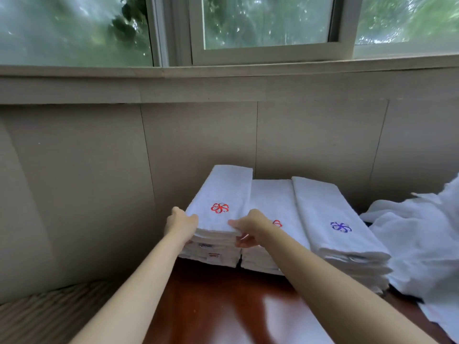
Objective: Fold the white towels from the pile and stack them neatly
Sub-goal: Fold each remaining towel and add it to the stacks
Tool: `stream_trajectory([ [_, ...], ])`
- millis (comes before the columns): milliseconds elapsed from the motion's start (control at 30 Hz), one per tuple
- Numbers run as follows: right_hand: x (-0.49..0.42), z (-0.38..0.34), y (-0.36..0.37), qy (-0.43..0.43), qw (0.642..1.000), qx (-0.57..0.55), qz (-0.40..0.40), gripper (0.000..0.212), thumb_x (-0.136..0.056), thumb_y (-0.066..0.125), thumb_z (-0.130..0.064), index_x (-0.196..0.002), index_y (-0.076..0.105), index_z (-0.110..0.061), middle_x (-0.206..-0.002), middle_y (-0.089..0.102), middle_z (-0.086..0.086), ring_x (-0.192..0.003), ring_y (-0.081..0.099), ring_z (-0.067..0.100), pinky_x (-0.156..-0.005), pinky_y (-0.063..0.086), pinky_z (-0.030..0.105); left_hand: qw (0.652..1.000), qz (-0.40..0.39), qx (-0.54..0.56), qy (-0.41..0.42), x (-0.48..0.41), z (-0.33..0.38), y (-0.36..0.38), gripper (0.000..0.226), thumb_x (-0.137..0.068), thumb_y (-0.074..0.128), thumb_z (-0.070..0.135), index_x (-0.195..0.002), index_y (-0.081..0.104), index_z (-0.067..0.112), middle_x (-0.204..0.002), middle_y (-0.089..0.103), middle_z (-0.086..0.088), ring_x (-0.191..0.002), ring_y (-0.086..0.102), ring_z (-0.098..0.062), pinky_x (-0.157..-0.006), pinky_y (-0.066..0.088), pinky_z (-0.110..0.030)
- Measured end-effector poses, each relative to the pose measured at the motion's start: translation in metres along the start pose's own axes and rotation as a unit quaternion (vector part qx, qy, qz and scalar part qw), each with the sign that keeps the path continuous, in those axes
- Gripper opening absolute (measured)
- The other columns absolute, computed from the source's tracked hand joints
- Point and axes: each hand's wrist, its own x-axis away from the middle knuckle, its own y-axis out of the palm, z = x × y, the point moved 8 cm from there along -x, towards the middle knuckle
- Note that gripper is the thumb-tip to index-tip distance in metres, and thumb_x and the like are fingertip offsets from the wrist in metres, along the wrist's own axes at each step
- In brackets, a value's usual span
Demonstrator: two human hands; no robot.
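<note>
Three stacks of folded white towels stand side by side at the back of the table. The left stack (213, 252) is tallest; its top towel (223, 194) bears a red flower mark. My left hand (180, 223) grips that towel's near left corner. My right hand (250, 225) pinches its near right corner, thumb above and fingers beneath. The middle stack (273, 202) shows a red mark partly hidden by my right wrist. The right stack (330, 219) has a blue flower mark on top. A loose pile of unfolded white towels (422, 239) lies at the far right.
The towels rest on a glossy dark red-brown table (223, 306). A beige panelled wall (198, 135) stands right behind the stacks, with a window (265, 23) above it. A ribbed beige surface (49, 311) lies lower left, beside the table.
</note>
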Motion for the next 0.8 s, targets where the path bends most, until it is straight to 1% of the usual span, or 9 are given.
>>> stream_trajectory([
  [67, 0.007, -0.003, -0.007, -0.021, 0.996, 0.075, 0.046, 0.035, -0.089, 0.063, -0.03, -0.085, 0.04, -0.005, -0.073, 0.052, 0.009, -0.044, 0.054, 0.017, -0.035, 0.045, 0.022, 0.998, 0.034, -0.042, 0.017, 0.012, 0.003, -0.005, 0.035, -0.094, 0.044, 0.019, -0.123, 0.038, 0.001, -0.128, 0.046, -0.021, -0.101, 0.053, -0.034, -0.071, 0.044, -0.036],
  [133, 0.019, -0.009, -0.018, -0.065, 0.984, 0.143, 0.083, 0.044, -0.088, 0.062, -0.038, -0.102, 0.032, -0.009, -0.08, 0.046, 0.003, -0.049, 0.054, 0.015, -0.037, 0.04, 0.023, 0.99, 0.06, -0.122, 0.045, 0.026, 0.013, -0.009, 0.032, -0.095, 0.045, 0.022, -0.122, 0.038, 0.006, -0.128, 0.042, -0.016, -0.109, 0.048, -0.035, -0.076, 0.041, -0.036],
  [200, 0.035, -0.009, -0.031, -0.099, 0.973, 0.185, 0.094, 0.043, -0.089, 0.06, -0.037, -0.106, 0.031, -0.01, -0.08, 0.043, -0.001, -0.05, 0.053, 0.015, -0.039, 0.038, 0.023, 0.975, 0.083, -0.188, 0.08, 0.042, 0.026, -0.01, 0.031, -0.094, 0.046, 0.018, -0.123, 0.039, 0.009, -0.13, 0.036, -0.014, -0.117, 0.042, -0.034, -0.081, 0.043, -0.039],
  [333, 0.074, 0.026, -0.086, -0.117, 0.953, 0.254, 0.116, 0.022, -0.087, 0.056, -0.027, -0.1, 0.049, -0.011, -0.088, 0.057, 0.002, -0.077, 0.056, 0.023, -0.057, 0.043, 0.026, 0.956, 0.1, -0.228, 0.156, 0.085, 0.057, 0.008, 0.045, -0.087, 0.047, 0.009, -0.131, 0.039, 0.017, -0.145, 0.012, -0.012, -0.122, 0.035, -0.032, -0.087, 0.044, -0.038],
  [400, 0.098, 0.061, -0.128, -0.088, 0.947, 0.281, 0.128, 0.009, -0.086, 0.055, -0.023, -0.082, 0.052, -0.016, -0.077, 0.058, 0.001, -0.071, 0.053, 0.021, -0.052, 0.04, 0.023, 0.946, 0.099, -0.236, 0.198, 0.11, 0.075, 0.027, 0.046, -0.088, 0.049, 0.01, -0.132, 0.04, 0.019, -0.148, 0.007, -0.012, -0.122, 0.036, -0.032, -0.09, 0.041, -0.037],
  [533, 0.154, 0.136, -0.232, 0.003, 0.945, 0.269, 0.186, 0.018, -0.084, 0.049, -0.009, -0.066, 0.052, -0.011, -0.062, 0.054, 0.008, -0.047, 0.052, 0.022, -0.042, 0.04, 0.021, 0.946, 0.02, -0.205, 0.251, 0.16, 0.113, 0.091, 0.045, -0.087, 0.05, 0.01, -0.131, 0.04, 0.019, -0.145, 0.008, -0.011, -0.123, 0.038, -0.033, -0.09, 0.043, -0.039],
  [633, 0.202, 0.167, -0.316, 0.015, 0.93, 0.215, 0.298, 0.025, -0.08, 0.043, -0.005, -0.057, 0.043, -0.013, -0.055, 0.049, 0.007, -0.039, 0.047, 0.021, -0.041, 0.039, 0.023, 0.941, -0.048, -0.169, 0.288, 0.2, 0.15, 0.144, 0.044, -0.088, 0.05, 0.011, -0.13, 0.041, 0.019, -0.146, 0.009, -0.01, -0.125, 0.04, -0.032, -0.091, 0.045, -0.038],
  [733, 0.246, 0.178, -0.386, 0.001, 0.883, 0.214, 0.418, 0.026, -0.084, 0.046, -0.009, -0.058, 0.046, -0.013, -0.06, 0.056, 0.01, -0.061, 0.062, 0.029, -0.052, 0.042, 0.029, 0.931, -0.11, -0.144, 0.317, 0.24, 0.188, 0.197, 0.038, -0.09, 0.05, 0.014, -0.127, 0.043, 0.021, -0.146, 0.012, -0.006, -0.116, 0.049, -0.027, -0.085, 0.045, -0.034],
  [800, 0.271, 0.182, -0.423, -0.02, 0.839, 0.213, 0.5, 0.012, -0.087, 0.046, -0.009, -0.081, 0.056, -0.009, -0.086, 0.064, 0.015, -0.089, 0.062, 0.035, -0.065, 0.038, 0.033, 0.923, -0.15, -0.125, 0.333, 0.265, 0.211, 0.229, 0.037, -0.089, 0.048, 0.013, -0.124, 0.045, 0.02, -0.142, 0.018, -0.005, -0.106, 0.054, -0.026, -0.085, 0.046, -0.034],
])
